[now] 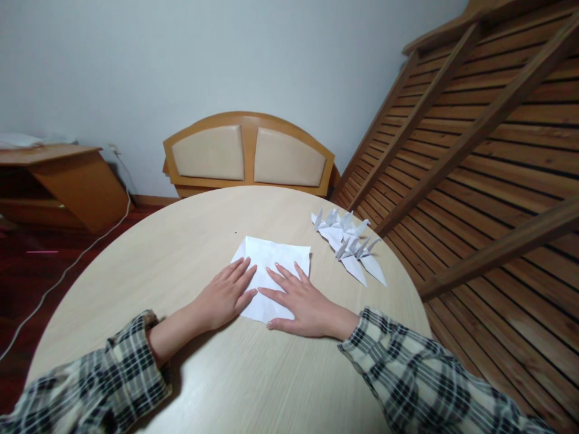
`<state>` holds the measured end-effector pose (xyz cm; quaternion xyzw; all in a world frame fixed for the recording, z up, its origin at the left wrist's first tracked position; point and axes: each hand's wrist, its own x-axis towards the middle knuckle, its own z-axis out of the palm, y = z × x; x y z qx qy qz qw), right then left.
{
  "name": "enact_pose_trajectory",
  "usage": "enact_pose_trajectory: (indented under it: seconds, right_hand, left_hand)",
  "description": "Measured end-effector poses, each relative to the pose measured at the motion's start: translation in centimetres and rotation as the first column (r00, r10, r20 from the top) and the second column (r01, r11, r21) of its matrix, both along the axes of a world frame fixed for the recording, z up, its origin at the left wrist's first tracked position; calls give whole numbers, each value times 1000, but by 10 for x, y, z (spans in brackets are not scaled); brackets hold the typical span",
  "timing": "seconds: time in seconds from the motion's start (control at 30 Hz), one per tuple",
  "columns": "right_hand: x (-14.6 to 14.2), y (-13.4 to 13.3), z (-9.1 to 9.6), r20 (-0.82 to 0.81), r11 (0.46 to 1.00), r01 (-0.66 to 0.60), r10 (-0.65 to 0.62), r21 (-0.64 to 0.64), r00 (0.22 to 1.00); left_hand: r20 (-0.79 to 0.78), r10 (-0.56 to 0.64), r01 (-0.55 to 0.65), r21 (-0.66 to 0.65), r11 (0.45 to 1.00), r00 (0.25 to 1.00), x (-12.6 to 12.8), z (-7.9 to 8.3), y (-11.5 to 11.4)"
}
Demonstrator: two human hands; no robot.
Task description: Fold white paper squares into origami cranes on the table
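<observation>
A white sheet of paper [275, 253] lies on the round table in front of me, with a fold showing along its upper left edge. My left hand [226, 295] rests on the paper's left side, fingers stretched out. Flat on its right part is my right hand [305, 301], its fingers spread and the thumb near the lower edge. The hands cover part of the sheet, and neither grips it. To the right stand several folded white paper cranes [348, 238], grouped close together.
The pale round table [190, 241] fills the foreground. Behind it is a wooden headboard [248, 144] with cream panels. A slatted wooden frame [474, 138] leans close on the right. At left are a brown desk [85, 181] and a white cable [67, 271] on the dark red floor.
</observation>
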<state>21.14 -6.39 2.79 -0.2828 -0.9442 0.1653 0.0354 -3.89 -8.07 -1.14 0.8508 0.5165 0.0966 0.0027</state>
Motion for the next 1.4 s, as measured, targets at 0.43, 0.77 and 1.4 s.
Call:
enact_pose_trajectory:
  seconds: [0.43, 0.77, 1.4]
  right_hand:
    - [5, 29, -6, 11, 1000, 24, -24, 3, 1000]
    - [17, 27, 14, -254, 786, 347, -248, 512, 935]
    - [44, 70, 49, -583, 737, 666, -592, -112, 557]
  left_hand:
    - [-74, 65, -57, 110, 992, 995, 2, 20, 32]
    - [-46, 430, -428, 44, 903, 902, -90, 4, 93]
    - [401, 357, -501, 350, 791, 844, -63, 31, 91]
